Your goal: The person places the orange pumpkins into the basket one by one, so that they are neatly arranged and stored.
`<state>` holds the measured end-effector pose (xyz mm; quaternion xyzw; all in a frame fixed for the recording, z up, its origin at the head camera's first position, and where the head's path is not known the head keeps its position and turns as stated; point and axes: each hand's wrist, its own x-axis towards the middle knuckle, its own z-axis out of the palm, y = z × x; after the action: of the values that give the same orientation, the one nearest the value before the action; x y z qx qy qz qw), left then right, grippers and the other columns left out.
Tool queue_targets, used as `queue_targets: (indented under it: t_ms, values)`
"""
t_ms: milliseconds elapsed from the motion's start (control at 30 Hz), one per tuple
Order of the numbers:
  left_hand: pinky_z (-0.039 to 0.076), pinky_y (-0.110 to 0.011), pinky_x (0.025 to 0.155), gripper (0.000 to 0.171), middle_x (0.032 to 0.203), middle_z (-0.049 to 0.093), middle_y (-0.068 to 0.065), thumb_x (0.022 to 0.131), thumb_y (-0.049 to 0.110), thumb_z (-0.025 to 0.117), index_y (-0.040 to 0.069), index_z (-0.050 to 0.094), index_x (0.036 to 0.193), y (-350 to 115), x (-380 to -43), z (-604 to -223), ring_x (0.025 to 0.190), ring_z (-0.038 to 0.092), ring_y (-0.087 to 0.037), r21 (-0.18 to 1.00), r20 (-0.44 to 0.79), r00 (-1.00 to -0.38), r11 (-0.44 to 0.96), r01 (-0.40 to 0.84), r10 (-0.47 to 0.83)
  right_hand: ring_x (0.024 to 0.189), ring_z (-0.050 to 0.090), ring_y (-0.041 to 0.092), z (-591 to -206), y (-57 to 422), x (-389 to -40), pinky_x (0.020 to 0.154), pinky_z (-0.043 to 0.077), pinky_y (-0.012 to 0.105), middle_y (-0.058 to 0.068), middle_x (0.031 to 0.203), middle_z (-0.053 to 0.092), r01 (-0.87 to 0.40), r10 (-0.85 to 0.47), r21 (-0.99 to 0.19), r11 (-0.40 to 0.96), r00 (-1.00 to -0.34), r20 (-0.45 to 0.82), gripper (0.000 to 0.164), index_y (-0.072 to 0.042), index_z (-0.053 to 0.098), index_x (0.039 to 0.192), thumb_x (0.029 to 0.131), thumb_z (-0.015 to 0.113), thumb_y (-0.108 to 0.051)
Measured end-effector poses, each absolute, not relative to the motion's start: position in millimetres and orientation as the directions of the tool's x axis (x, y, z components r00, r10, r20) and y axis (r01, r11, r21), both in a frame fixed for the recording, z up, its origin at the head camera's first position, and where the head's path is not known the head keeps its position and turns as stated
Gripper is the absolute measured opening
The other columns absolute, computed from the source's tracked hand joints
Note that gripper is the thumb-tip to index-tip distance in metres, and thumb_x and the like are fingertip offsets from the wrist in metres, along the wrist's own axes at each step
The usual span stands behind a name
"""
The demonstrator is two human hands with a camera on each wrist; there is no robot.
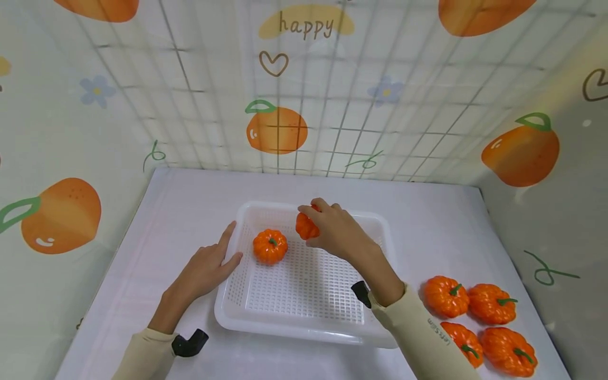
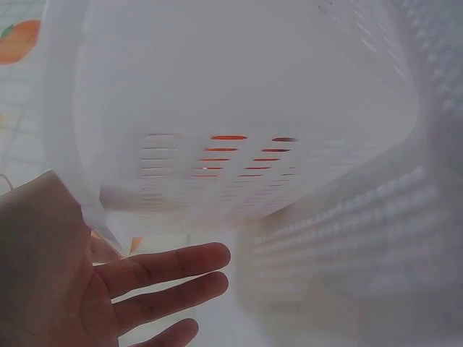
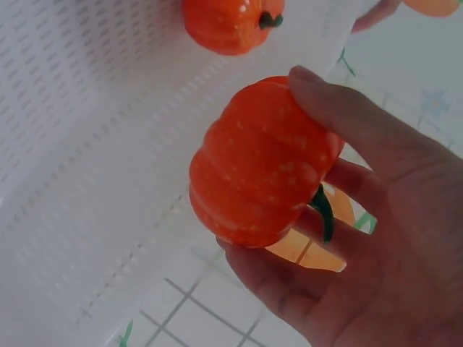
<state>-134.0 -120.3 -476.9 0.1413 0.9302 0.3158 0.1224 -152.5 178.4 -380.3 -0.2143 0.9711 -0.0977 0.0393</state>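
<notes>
My right hand [image 1: 339, 229] grips a small orange pumpkin [image 1: 306, 226] above the far part of a white perforated basket [image 1: 304, 328]. In the right wrist view, thumb and fingers wrap round this pumpkin [image 3: 260, 166], and its green stem points toward the palm. Another pumpkin [image 1: 270, 246] sits inside the basket near the left wall, stem up. At the basket's left rim rests my left hand [image 1: 206, 268], its index finger and thumb extended along the edge. The left wrist view shows that hand's [image 2: 159, 289] other fingers straight beside the outer wall.
Several more pumpkins [image 1: 494, 303] lie grouped on the white table [image 1: 190, 195] to the right of the basket, partly behind the right sleeve [image 1: 423, 330]. A wire grid [image 1: 342, 132] covered by a printed sheet stands along the table's back.
</notes>
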Motion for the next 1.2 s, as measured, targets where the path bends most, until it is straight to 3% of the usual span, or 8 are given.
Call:
queue_targets:
  t_ms: [367,833,1200]
  values:
    - [0.061,-0.040,0.062,0.079,0.122,0.065,-0.020,0.100,0.038,0.055,0.023,0.008,0.162,-121,-134,-478,0.074,0.068,-0.021,0.633,-0.135,-0.928,0.751,0.188,0.347,0.102,0.058,0.035,-394,163,-143,0.089,0.053,0.042,0.014,0.134,0.054,-0.466,-0.489,-0.172,0.868,-0.862,-0.132,0.065,-0.016,0.058,0.138,0.080,0.085,-0.022]
    - [0.061,-0.042,0.063,0.078,0.124,0.064,-0.021,0.100,0.038,0.054,0.022,0.009,0.162,-121,-134,-478,0.077,0.068,-0.023,0.623,-0.136,-0.930,0.759,0.187,0.341,0.095,0.058,0.035,-424,159,-146,0.082,0.055,0.043,0.014,0.131,0.054,-0.466,-0.475,-0.098,0.879,-0.842,-0.254,0.065,-0.015,0.058,0.138,0.079,0.085,-0.020]
    - [0.061,-0.041,0.062,0.079,0.126,0.063,-0.021,0.100,0.038,0.055,0.024,0.008,0.162,-121,-134,-478,0.077,0.068,-0.023,0.631,-0.142,-0.929,0.755,0.180,0.341,0.090,0.058,0.035,-435,159,-144,0.079,0.057,0.040,0.013,0.126,0.054,-0.466,-0.485,-0.137,0.874,-0.820,-0.302,0.065,-0.013,0.056,0.137,0.079,0.085,-0.012]
